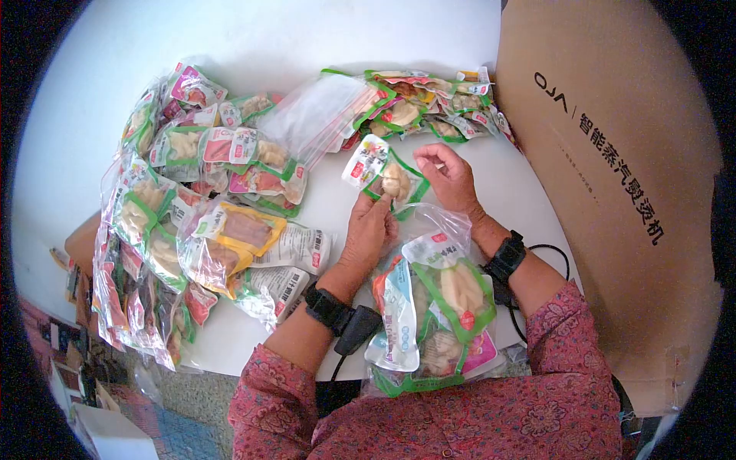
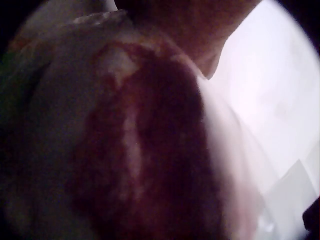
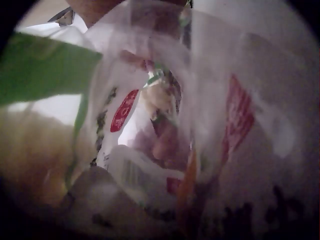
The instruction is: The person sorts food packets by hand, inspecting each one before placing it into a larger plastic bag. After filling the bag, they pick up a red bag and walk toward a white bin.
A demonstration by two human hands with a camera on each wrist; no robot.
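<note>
A small green-edged snack packet point(image 1: 395, 181) is pinched by the left hand point(image 1: 369, 230) at its lower edge in the head view. Just right of the packet, the right hand point(image 1: 451, 181) is raised with curled fingers; whether it holds anything is unclear. Below both hands, a clear bag point(image 1: 437, 307) filled with several packets lies against the person's front, its top edge near the wrists. The left wrist view is dark and blurred, with part of a hand point(image 2: 190, 30) at its top. Through clear plastic, the right wrist view shows a packet point(image 3: 157, 100) and blurred fingers point(image 3: 165, 145).
Large clear bags of packets point(image 1: 146, 207) cover the left side of the white table point(image 1: 345, 38). Another bag of packets point(image 1: 422, 103) lies at the back. A tall cardboard box point(image 1: 613, 153) stands along the right side. Black cables run beside the right wrist.
</note>
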